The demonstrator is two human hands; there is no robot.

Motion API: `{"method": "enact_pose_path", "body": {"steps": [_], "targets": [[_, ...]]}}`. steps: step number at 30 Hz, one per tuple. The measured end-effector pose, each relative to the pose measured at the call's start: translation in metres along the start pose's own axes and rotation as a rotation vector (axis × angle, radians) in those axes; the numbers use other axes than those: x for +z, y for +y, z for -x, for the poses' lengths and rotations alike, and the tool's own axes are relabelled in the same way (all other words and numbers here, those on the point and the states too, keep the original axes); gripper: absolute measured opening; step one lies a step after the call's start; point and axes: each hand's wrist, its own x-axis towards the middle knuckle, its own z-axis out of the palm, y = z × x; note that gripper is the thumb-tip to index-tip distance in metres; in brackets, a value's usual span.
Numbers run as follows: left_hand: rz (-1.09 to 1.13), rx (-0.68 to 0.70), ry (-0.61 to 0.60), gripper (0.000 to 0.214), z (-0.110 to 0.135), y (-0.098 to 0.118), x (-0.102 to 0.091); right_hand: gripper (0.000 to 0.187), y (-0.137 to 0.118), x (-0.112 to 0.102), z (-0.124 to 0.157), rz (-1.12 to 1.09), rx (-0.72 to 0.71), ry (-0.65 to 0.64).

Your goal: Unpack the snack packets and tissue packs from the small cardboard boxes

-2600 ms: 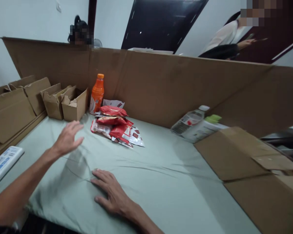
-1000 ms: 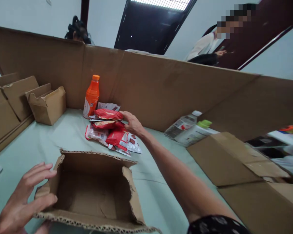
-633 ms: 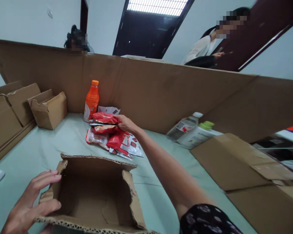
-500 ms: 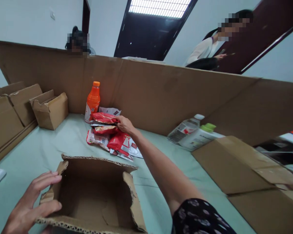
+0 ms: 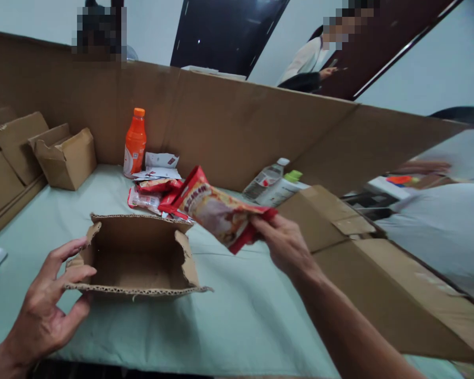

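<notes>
My right hand pinches one end of a red snack packet with a food picture on its front, holding it in the air to the right of the open cardboard box. Nothing lies inside that box. At the box's left side, my left hand grips its wall, fingers over the edge and thumb below. Behind the box is a pile of red and white packets, partly hidden by the held packet. An orange drink bottle stands upright beside the pile.
Cardboard boxes stand at the left and a larger carton at the right. A clear bottle and a green-capped container lean near the cardboard partition. People are beyond the partition and at the right.
My right hand has lifted a red packet off the pile and brought it right and nearer to me. My left hand stays at the box. A person's arm now shows at the right.
</notes>
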Motion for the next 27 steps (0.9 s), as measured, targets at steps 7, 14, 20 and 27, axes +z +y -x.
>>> {"method": "enact_pose_path", "body": {"steps": [7,14,20,27], "targets": [[0.032,0.034,-0.019,0.027,0.001,0.002,-0.003,0.075,0.061,-0.014,0.085,0.038,0.313,-0.377],[0.024,-0.010,-0.009,0.023,0.004,0.005,-0.006,0.096,0.045,-0.027,0.026,0.363,0.184,-0.404],[-0.006,-0.020,0.012,0.021,0.010,0.008,-0.009,0.078,0.042,0.017,0.002,0.339,0.278,-0.643],[0.077,-0.084,-0.005,0.018,0.013,0.014,-0.012,0.050,0.010,-0.001,0.039,0.368,0.196,-0.400]]}}
